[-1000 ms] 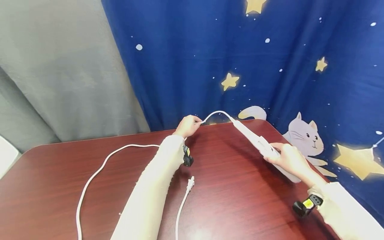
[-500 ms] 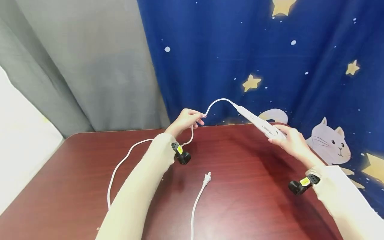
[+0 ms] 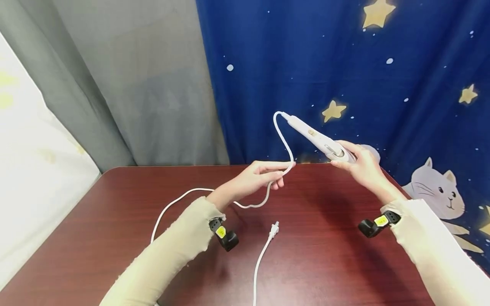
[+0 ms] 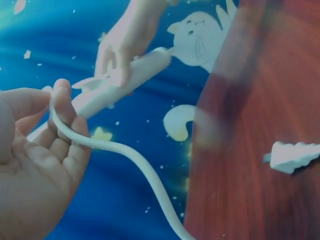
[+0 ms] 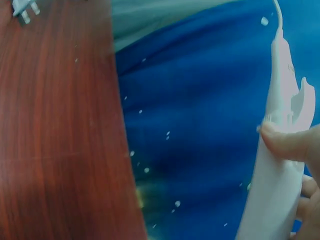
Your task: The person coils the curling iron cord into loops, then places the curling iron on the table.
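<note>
My right hand (image 3: 365,169) grips a white hair curling iron (image 3: 311,135), held tilted above the far right part of the table, its cord end up and to the left. In the right wrist view the thumb lies across its body, just below a raised lever (image 5: 305,105). From its end the white cord (image 3: 284,142) loops down to my left hand (image 3: 249,180), which pinches it between thumb and fingers. Beyond that hand the cord sags and runs left over the table. Its two-prong plug (image 3: 273,230) lies on the table, nearer to me.
The dark red wooden table (image 3: 306,263) ends at a far edge against a blue star-patterned curtain (image 3: 291,51) with a cat figure. A grey curtain (image 3: 153,93) hangs to the left, beside a bright white surface (image 3: 34,161).
Both hands have raised the curling iron and cord. My left hand has moved right, nearer the iron, and the cord between them now hangs in a tighter loop. The view has turned left.
</note>
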Demonstrator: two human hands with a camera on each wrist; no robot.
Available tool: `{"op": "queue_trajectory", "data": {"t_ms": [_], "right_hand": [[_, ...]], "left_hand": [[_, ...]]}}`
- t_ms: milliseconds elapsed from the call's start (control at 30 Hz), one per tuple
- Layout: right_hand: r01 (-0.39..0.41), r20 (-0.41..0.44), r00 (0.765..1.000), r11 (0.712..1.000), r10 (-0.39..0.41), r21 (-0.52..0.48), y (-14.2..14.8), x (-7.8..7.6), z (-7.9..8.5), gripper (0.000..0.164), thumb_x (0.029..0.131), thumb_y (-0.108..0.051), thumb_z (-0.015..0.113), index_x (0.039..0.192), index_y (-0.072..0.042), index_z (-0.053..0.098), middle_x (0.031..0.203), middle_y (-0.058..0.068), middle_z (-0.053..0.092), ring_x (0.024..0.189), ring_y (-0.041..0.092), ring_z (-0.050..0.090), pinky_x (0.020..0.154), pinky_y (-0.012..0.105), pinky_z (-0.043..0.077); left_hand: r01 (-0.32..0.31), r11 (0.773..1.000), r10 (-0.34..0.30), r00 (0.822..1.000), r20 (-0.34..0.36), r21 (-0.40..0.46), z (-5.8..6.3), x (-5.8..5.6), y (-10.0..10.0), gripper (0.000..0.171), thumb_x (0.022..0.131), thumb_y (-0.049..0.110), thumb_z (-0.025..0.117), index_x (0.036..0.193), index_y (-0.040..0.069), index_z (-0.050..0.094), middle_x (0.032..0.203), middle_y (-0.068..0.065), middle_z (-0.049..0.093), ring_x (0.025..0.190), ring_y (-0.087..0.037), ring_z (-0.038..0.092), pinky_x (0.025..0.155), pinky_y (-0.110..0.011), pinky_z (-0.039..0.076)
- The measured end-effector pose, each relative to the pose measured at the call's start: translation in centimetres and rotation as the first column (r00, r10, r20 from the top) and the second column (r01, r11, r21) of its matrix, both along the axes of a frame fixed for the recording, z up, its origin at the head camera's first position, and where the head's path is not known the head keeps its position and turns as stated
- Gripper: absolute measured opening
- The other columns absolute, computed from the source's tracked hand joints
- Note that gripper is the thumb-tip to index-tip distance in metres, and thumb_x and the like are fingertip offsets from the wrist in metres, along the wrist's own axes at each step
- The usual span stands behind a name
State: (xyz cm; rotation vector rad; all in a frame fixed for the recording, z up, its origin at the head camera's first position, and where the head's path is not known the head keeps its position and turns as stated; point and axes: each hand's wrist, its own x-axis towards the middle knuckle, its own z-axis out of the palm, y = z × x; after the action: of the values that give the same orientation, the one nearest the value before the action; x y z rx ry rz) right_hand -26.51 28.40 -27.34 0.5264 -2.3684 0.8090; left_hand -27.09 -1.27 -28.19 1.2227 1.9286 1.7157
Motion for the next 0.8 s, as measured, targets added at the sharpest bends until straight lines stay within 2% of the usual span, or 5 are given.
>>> {"op": "queue_trajectory", "data": {"t_ms": [200, 333, 533, 667, 800], "right_hand": [[-0.180, 0.084, 0.980, 0.984, 0.179, 0.013, -0.8, 1.9, 1.2, 0.052, 0.076, -0.003, 0.073, 0.124, -0.005, 0.056, 0.097, 0.010, 0.061, 0.080, 0.008, 0.049, 0.068, 0.017, 0.037], [-0.247, 0.177, 0.954, 0.969, 0.241, 0.015, -1.2, 3.2, 1.3, 0.051, 0.078, -0.006, 0.072, 0.126, -0.008, 0.054, 0.098, 0.005, 0.060, 0.083, 0.009, 0.050, 0.071, 0.017, 0.039], [-0.353, 0.267, 0.901, 0.936, 0.342, -0.007, -1.8, 4.9, 1.0, 0.050, 0.080, -0.007, 0.070, 0.126, -0.010, 0.054, 0.101, 0.002, 0.057, 0.086, 0.012, 0.049, 0.072, 0.021, 0.039], [-0.409, 0.325, 0.864, 0.913, 0.384, 0.008, -2.2, 5.9, 1.1, 0.050, 0.081, -0.010, 0.070, 0.128, -0.014, 0.053, 0.107, -0.002, 0.056, 0.092, 0.011, 0.048, 0.074, 0.021, 0.040], [-0.499, 0.368, 0.815, 0.865, 0.447, 0.054, -2.7, 6.5, 1.2, 0.049, 0.081, -0.012, 0.069, 0.127, -0.016, 0.053, 0.108, -0.005, 0.056, 0.095, 0.011, 0.049, 0.077, 0.023, 0.041]], "left_hand": [[0.135, 0.989, -0.133, 0.990, 0.058, -0.051, -1.1, 0.3, 0.3, 0.036, 0.094, 0.003, 0.049, 0.129, 0.001, 0.051, 0.096, -0.004, 0.065, 0.072, -0.017, 0.054, 0.059, -0.031, 0.049], [0.159, 0.981, -0.152, 0.986, 0.065, -0.115, -2.0, 0.1, 0.3, 0.031, 0.094, 0.006, 0.050, 0.124, 0.001, 0.056, 0.105, -0.005, 0.064, 0.058, -0.014, 0.047, 0.049, -0.028, 0.045], [0.069, 0.967, -0.039, 0.991, 0.126, -0.245, -2.6, 0.1, -0.1, 0.023, 0.093, 0.013, 0.053, 0.104, -0.004, 0.065, 0.069, -0.010, 0.061, 0.046, -0.012, 0.038, 0.043, -0.023, 0.036], [-0.015, 0.944, 0.052, 0.993, 0.105, -0.328, -1.6, 1.1, -0.2, 0.023, 0.091, 0.019, 0.056, 0.090, -0.002, 0.065, 0.057, -0.003, 0.054, 0.043, -0.009, 0.040, 0.040, -0.019, 0.033], [-0.063, 0.929, 0.035, 0.996, -0.081, -0.365, 0.0, 1.4, -0.6, 0.013, 0.085, 0.002, 0.057, 0.085, -0.008, 0.064, 0.059, 0.000, 0.056, 0.046, -0.002, 0.044, 0.044, -0.015, 0.034]]}}
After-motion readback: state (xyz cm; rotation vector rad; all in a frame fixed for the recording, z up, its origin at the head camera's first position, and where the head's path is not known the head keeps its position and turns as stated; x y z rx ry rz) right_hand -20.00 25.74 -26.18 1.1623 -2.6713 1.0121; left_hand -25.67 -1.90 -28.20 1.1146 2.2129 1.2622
